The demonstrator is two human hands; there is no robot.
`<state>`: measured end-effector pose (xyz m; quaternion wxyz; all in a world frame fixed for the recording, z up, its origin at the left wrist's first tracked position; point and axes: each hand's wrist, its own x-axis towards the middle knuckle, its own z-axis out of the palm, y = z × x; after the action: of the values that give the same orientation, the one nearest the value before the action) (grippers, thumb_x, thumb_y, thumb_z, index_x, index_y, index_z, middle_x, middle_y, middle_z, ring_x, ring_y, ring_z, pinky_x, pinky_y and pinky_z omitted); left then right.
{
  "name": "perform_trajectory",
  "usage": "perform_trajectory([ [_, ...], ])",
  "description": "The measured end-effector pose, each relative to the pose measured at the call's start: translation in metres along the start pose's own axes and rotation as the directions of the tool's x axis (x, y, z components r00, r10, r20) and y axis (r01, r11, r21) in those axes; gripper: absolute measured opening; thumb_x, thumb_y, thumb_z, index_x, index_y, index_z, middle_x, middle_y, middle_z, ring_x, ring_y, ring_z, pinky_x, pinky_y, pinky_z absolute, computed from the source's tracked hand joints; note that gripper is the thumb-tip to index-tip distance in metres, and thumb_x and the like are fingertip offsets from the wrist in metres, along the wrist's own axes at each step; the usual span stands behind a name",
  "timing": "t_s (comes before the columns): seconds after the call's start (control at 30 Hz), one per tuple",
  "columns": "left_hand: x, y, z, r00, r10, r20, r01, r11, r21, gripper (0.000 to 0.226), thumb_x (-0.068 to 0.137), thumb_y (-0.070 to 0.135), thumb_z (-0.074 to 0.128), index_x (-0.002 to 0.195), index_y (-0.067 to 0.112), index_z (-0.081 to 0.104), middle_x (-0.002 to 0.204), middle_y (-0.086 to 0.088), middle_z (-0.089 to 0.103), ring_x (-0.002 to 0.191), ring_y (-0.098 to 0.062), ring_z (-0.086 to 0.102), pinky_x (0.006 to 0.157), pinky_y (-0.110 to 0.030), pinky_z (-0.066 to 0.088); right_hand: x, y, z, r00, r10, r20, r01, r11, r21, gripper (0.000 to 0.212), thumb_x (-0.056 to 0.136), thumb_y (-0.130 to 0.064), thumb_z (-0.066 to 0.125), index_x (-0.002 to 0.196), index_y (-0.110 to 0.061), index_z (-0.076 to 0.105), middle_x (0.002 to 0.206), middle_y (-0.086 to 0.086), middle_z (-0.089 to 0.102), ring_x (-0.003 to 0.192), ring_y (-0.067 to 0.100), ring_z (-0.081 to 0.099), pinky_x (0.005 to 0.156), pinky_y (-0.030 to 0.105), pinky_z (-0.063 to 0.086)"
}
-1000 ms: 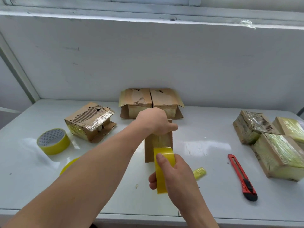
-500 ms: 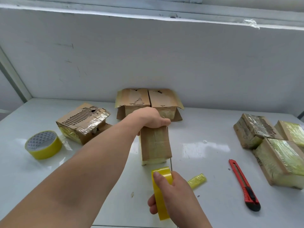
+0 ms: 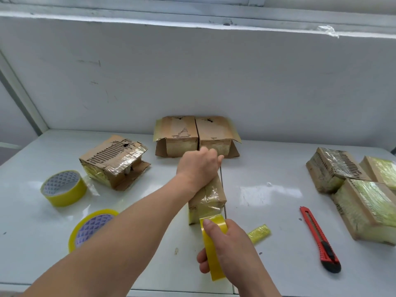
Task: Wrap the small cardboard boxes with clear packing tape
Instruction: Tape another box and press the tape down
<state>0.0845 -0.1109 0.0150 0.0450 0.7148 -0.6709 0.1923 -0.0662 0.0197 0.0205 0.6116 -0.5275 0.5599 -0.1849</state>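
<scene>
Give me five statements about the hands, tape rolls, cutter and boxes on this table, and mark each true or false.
1. The right hand grips a yellow tape roll. True.
2. The left hand holds the red cutter. False: the cutter lies on the table, right of both hands; the left hand holds the middle box.
3. Two spare tape rolls lie on the left, the far roll and the near roll. True.
4. The wrapped boxes sit at the left edge. False: they are on the right.
5. The two back boxes stand apart. False: they sit side by side, touching, by the wall.
</scene>
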Motion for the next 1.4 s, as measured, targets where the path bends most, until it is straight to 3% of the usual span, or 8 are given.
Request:
perform_trajectory([
  [0.13,-0.009,0.004,-0.003,0.991,-0.051,0.125,0.068,0.988,-0.138,0.045,0.108,0.047,0.028,0.113,0.012,0.055,0.112,-0.008,0.059,0.098,-0.028,0.061,0.074,-0.036,0.043,-0.001,0.005,-0.001,1.000,-0.026,-0.011,0.026,0.999,-0.019,0.031,0.100,-0.047,0.051,0.098,-0.016,0.053,0.073,0.011,0.076,0.056,0.022,0.069,0.059,0.031,0.056],
  [0.27,-0.036,0.008,0.004,0.997,-0.037,0.067,0.043,0.994,-0.098,0.054,0.102,0.060,0.030,0.108,0.014,0.056,0.105,-0.005,0.053,0.091,-0.023,0.044,0.082,-0.036,0.039,0.001,0.009,0.000,0.999,-0.043,-0.005,0.043,0.999,-0.027,0.030,0.100,-0.048,0.051,0.099,-0.018,0.053,0.072,0.009,0.076,0.058,0.021,0.071,0.067,0.036,0.058],
  [0.43,-0.046,0.011,-0.004,0.994,-0.105,0.040,0.109,0.987,-0.121,0.057,0.101,0.059,0.032,0.111,0.013,0.065,0.110,-0.005,0.058,0.105,-0.025,0.051,0.084,-0.036,0.039,-0.001,0.011,-0.002,0.998,-0.050,0.031,0.050,0.999,0.010,0.026,0.100,-0.045,0.052,0.100,-0.019,0.053,0.077,0.013,0.076,0.059,0.021,0.069,0.061,0.030,0.056],
  [0.67,-0.069,0.017,-0.014,0.943,-0.104,0.315,0.202,0.933,-0.297,0.113,0.070,0.094,0.041,0.146,0.010,0.040,0.148,-0.002,0.039,0.142,-0.020,0.024,0.099,-0.042,0.047,-0.005,0.022,-0.006,0.991,-0.113,0.072,0.113,0.994,0.000,0.018,0.101,-0.038,0.053,0.106,-0.021,0.054,0.081,0.007,0.077,0.070,0.020,0.074,0.070,0.032,0.056],
  [1.0,-0.064,0.025,-0.027,0.909,-0.118,0.399,0.246,0.926,-0.287,0.101,0.078,0.073,0.062,0.152,0.010,0.031,0.155,-0.005,0.030,0.146,-0.024,0.021,0.102,-0.045,0.044,-0.018,0.022,-0.002,0.990,-0.140,0.030,0.141,0.989,-0.038,0.023,0.102,-0.045,0.050,0.103,-0.023,0.053,0.079,0.003,0.077,0.071,0.019,0.076,0.072,0.032,0.057],
  [1.1,-0.061,0.024,-0.028,0.917,-0.101,0.387,0.217,0.938,-0.271,0.087,0.078,0.065,0.064,0.144,0.013,0.042,0.145,-0.007,0.042,0.138,-0.027,0.033,0.094,-0.041,0.046,-0.021,0.020,-0.003,0.990,-0.129,0.048,0.131,0.991,-0.040,0.022,0.102,-0.043,0.050,0.104,-0.022,0.052,0.080,0.005,0.078,0.071,0.021,0.076,0.070,0.032,0.057],
  [1.23,-0.047,0.012,-0.049,0.893,-0.051,0.447,0.204,0.931,-0.302,0.055,0.076,0.059,0.068,0.111,0.017,0.063,0.110,-0.005,0.061,0.100,-0.024,0.058,0.072,-0.031,0.051,-0.028,0.022,-0.005,0.988,-0.130,0.083,0.135,0.990,-0.051,0.021,0.101,-0.039,0.053,0.103,-0.018,0.052,0.080,0.009,0.077,0.068,0.022,0.075,0.067,0.032,0.058],
  [1.4,-0.023,-0.011,-0.079,0.739,0.005,0.674,0.330,0.869,-0.369,0.055,0.068,0.062,0.072,0.097,0.015,0.073,0.098,-0.010,0.066,0.079,-0.035,0.072,0.056,-0.044,0.063,-0.040,0.031,-0.006,0.989,-0.105,0.103,0.108,0.994,-0.025,0.030,0.101,-0.045,0.053,0.104,-0.015,0.052,0.080,0.012,0.077,0.063,0.020,0.072,0.061,0.029,0.057],
])
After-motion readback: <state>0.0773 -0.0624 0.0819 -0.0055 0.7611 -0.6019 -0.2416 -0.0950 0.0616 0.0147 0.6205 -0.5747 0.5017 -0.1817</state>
